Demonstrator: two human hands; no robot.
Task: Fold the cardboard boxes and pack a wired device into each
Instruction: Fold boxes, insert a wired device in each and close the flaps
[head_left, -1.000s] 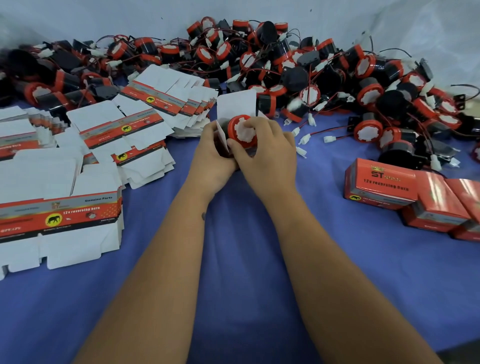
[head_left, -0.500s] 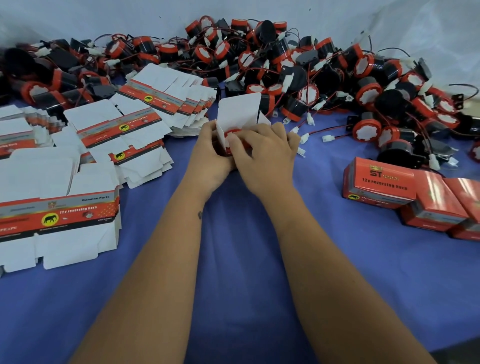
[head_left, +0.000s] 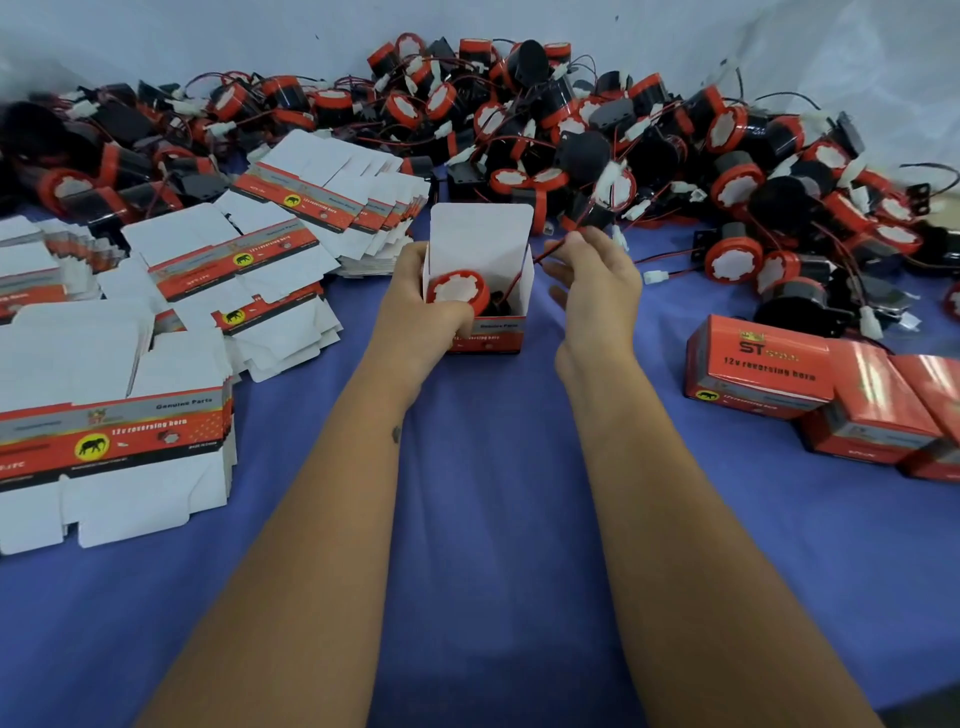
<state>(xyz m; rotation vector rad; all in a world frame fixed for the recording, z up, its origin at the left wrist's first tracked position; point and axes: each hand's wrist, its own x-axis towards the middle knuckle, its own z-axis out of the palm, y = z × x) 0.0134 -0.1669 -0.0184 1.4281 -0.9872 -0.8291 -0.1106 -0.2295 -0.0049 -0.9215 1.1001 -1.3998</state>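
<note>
An open cardboard box (head_left: 480, 244) stands upright in the middle of the blue cloth, its white lid flap raised. A red and black wired device (head_left: 457, 291) lies inside it, white face toward me. My left hand (head_left: 421, 306) grips the box by its left side and front. My right hand (head_left: 592, 280) is just right of the box and pinches the device's red wire (head_left: 540, 257), which runs out of the box opening.
A big pile of red and black wired devices (head_left: 649, 130) fills the back. Stacks of flat unfolded boxes (head_left: 114, 431) lie at the left. Closed red boxes (head_left: 763, 369) sit at the right. Blue cloth (head_left: 493, 519) covers the near table.
The device went down into the box, the box now stands upright and open. My right hand left the device and moved right, pulling its wire. The left hand stays on the box.
</note>
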